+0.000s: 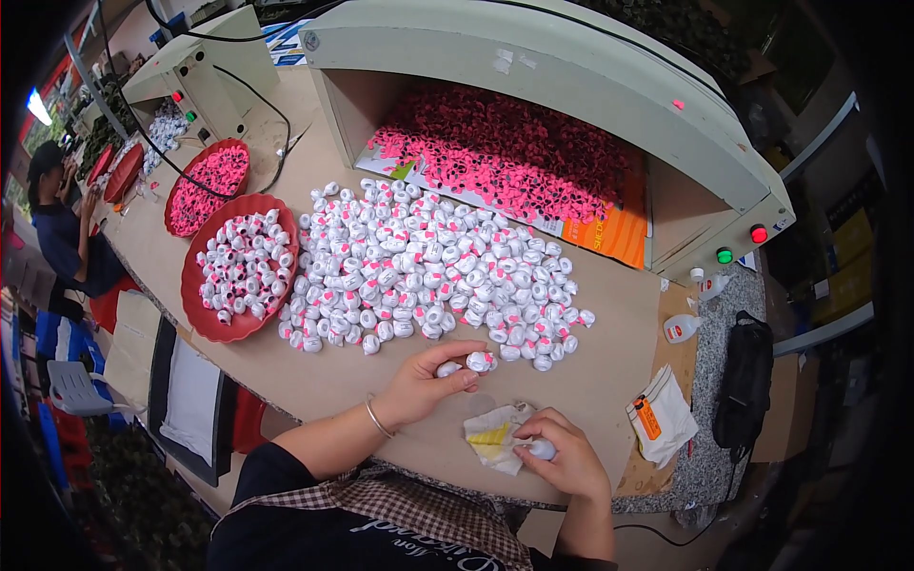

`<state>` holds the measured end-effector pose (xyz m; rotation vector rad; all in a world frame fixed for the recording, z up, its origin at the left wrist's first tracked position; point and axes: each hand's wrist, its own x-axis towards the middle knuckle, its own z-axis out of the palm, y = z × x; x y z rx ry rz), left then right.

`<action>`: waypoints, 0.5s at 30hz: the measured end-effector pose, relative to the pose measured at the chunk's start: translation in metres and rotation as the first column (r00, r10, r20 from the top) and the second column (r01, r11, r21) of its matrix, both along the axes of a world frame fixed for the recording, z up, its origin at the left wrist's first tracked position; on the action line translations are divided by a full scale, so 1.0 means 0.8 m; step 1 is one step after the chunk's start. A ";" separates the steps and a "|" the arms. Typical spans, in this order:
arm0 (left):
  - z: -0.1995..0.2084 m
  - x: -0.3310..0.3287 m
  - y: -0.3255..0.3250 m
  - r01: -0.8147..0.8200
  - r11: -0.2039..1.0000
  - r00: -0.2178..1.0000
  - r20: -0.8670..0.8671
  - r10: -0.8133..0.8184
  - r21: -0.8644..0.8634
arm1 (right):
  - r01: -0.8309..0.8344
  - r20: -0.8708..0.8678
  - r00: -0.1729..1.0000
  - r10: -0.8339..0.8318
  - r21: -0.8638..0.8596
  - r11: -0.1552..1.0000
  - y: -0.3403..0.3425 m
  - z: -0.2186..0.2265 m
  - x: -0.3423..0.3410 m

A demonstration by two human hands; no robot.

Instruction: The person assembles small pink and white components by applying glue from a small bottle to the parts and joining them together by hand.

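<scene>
My left hand (419,385) is closed around small rounded white pieces. One white piece with pink patches (482,362) sits at the fingertips, and a second shows between thumb and fingers. Just beyond it spreads a large heap of similar white-and-pink pieces (409,257). Near the table's front edge, my right hand (571,462) grips a small translucent whitish bottle (542,449), partly hidden by the fingers. Its fingertips are at the edge of a crumpled pale cloth (484,455) with a yellow patch, lying on the table.
Left of the heap stands a red bowl (225,328) of white pieces; behind it, another holds pink bits (214,181). A cream box-shaped machine (533,57) shelters many pink pieces. At right are small bottles (681,328), a white cloth bag (666,419) and a black pouch (745,381). Another person (62,228) works far left.
</scene>
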<state>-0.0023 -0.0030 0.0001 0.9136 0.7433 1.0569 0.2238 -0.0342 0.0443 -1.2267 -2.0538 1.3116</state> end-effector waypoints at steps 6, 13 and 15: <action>0.003 0.003 0.004 -0.016 0.999 1.000 -0.012 0.016 0.037 | 0.041 -0.148 0.988 -0.046 -0.033 0.999 0.012 0.003 0.004; 0.003 -0.001 0.002 0.008 0.996 0.999 0.032 -0.005 -0.087 | 0.486 -0.311 0.785 -0.535 -0.227 0.844 0.091 0.015 -0.001; 0.001 -0.002 0.002 0.021 0.993 0.998 0.065 -0.014 -0.117 | 0.565 -0.297 0.760 -0.578 -0.136 0.814 0.144 0.000 0.003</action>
